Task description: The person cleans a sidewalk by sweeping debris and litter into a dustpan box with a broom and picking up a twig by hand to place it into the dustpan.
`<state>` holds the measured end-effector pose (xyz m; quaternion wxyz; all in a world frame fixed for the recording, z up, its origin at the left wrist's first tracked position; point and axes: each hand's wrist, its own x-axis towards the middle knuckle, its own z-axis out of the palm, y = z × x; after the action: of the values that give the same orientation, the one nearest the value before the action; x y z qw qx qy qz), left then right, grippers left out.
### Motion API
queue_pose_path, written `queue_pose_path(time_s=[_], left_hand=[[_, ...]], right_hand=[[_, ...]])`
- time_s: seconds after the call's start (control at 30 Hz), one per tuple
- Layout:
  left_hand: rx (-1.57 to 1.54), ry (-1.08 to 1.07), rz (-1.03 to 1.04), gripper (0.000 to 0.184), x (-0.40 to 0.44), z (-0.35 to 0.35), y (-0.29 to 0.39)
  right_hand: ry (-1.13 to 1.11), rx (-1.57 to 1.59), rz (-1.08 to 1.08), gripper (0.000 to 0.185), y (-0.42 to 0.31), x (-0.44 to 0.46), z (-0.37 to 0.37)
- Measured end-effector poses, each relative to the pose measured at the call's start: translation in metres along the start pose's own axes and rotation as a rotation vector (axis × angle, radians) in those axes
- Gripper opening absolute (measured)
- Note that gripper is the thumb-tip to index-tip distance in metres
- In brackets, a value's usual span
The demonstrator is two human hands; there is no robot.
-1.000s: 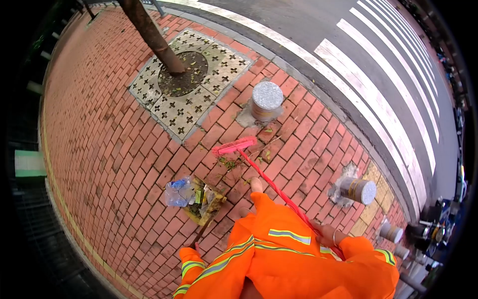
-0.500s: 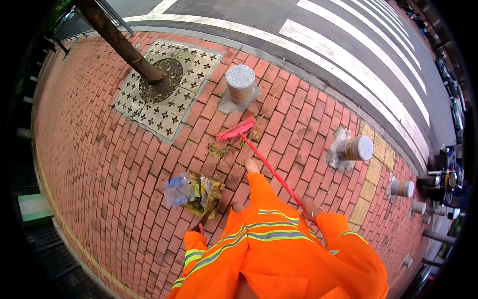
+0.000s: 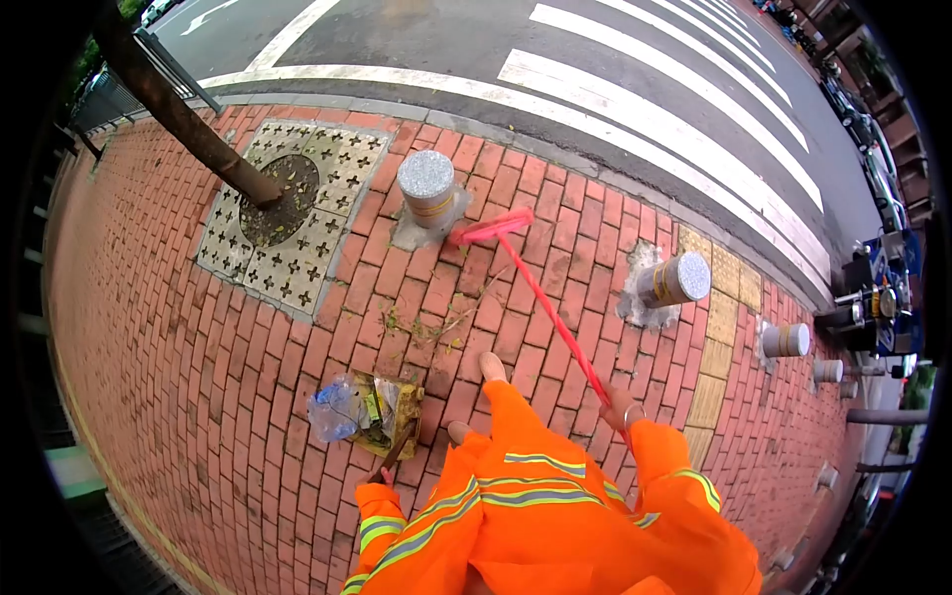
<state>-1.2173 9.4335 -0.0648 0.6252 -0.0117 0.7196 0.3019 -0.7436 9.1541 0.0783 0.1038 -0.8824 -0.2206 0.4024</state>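
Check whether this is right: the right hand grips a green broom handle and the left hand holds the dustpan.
The colour is wrong: the head view shows a red broom handle in the right hand. The left hand does hold the dustpan.

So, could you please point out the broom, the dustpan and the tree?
Broom (image 3: 554, 318): head view, its red handle.
Dustpan (image 3: 407, 423): head view, its yellowish right edge.
Tree (image 3: 178, 121): head view, its trunk.

"What sort of place is this?"

"A city street, outdoors: a red-brick pavement (image 3: 238, 347) beside a road (image 3: 426, 45)."

"What shows it?"

"A kerb (image 3: 436, 117) edges the road and its white-striped crossing (image 3: 625, 114). Short round bollards (image 3: 426, 183) stand on the bricks, a tree trunk (image 3: 188, 124) rises through a perforated surround (image 3: 337, 167), vehicles (image 3: 878, 297) line the right."
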Motion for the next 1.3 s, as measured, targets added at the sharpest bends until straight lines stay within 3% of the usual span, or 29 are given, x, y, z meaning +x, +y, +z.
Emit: queue_pose_path(time_s=[0.03, 0.1, 0.13, 0.2, 0.27, 0.37, 0.43, 0.5, 0.57, 0.6, 0.63, 0.67, 0.7, 0.73, 0.8, 0.9, 1.0, 1.1, 1.23, 1.3], left_hand=[[0.103, -0.019, 0.094, 0.027, 0.01, 0.002, -0.004], [-0.064, 0.11, 0.002, 0.026, -0.003, 0.018, -0.003], [-0.15, 0.171, -0.041, 0.027, -0.01, 0.03, 0.001], [-0.132, 0.221, -0.135, 0.026, -0.009, 0.033, 0.008], [-0.137, 0.226, -0.177, 0.026, -0.012, 0.035, 0.016], [-0.16, 0.138, -0.235, 0.032, -0.011, 0.025, 0.023], [-0.208, 0.147, -0.242, 0.03, -0.013, 0.018, 0.024], [-0.227, 0.197, -0.304, 0.02, -0.018, 0.032, 0.03], [-0.209, 0.232, -0.225, 0.021, -0.016, 0.034, 0.028], [-0.196, 0.25, -0.187, 0.021, -0.016, 0.035, 0.028], [-0.202, 0.205, -0.301, 0.023, -0.028, 0.042, 0.036], [-0.217, 0.183, -0.346, 0.024, -0.03, 0.047, 0.04], [-0.233, 0.165, -0.391, 0.025, -0.033, 0.048, 0.041], [-0.249, 0.149, -0.436, 0.026, -0.036, 0.046, 0.042], [-0.232, 0.143, -0.362, 0.029, -0.023, 0.039, 0.036], [-0.567, -0.192, -0.941, 0.03, 0.009, 0.01, 0.015], [-0.875, -0.59, -1.49, 0.033, 0.048, -0.009, 0.018], [-0.706, -0.65, -1.213, 0.029, 0.074, -0.04, 0.009], [-0.684, -0.653, -1.117, 0.016, 0.047, -0.058, 0.014], [-0.644, -0.683, -1.075, 0.013, 0.046, -0.078, 0.015]], right_hand=[[0.028, 0.081, 0.008, 0.055, -0.014, 0.033, -0.015], [0.026, 0.111, 0.054, 0.054, -0.026, 0.112, -0.036], [0.248, 0.139, -0.158, 0.053, -0.01, 0.167, -0.02], [0.319, 0.04, -0.299, 0.051, -0.025, 0.26, -0.037], [0.067, 0.229, -0.051, 0.046, -0.087, 0.298, -0.088], [-0.046, 0.298, 0.064, 0.042, -0.106, 0.379, -0.085], [-0.077, 0.237, 0.181, 0.039, -0.127, 0.365, -0.087], [0.071, 0.0, 0.088, 0.04, -0.093, 0.357, -0.042], [-0.012, -0.07, 0.059, 0.045, -0.087, 0.283, -0.03], [-0.103, 0.104, 0.178, 0.056, -0.052, 0.274, 0.004], [-0.14, 0.077, 0.12, 0.063, -0.076, 0.206, -0.022], [-0.174, 0.061, 0.135, 0.066, -0.028, 0.194, 0.022], [-0.15, -0.011, 0.05, 0.066, -0.055, 0.133, -0.002], [-0.294, -0.12, 0.12, 0.06, -0.047, 0.104, 0.001], [-0.377, 0.153, 0.214, 0.058, -0.027, 0.044, 0.013], [-0.444, 0.392, 0.125, 0.058, -0.048, -0.055, -0.011], [-0.398, 0.592, 0.125, 0.061, -0.03, -0.123, 0.031], [-0.252, 0.653, 0.168, 0.062, -0.025, -0.159, 0.088], [-0.027, 0.577, 0.133, 0.059, -0.036, -0.17, 0.134], [-0.064, 0.772, 0.157, 0.058, -0.032, -0.162, 0.146]])
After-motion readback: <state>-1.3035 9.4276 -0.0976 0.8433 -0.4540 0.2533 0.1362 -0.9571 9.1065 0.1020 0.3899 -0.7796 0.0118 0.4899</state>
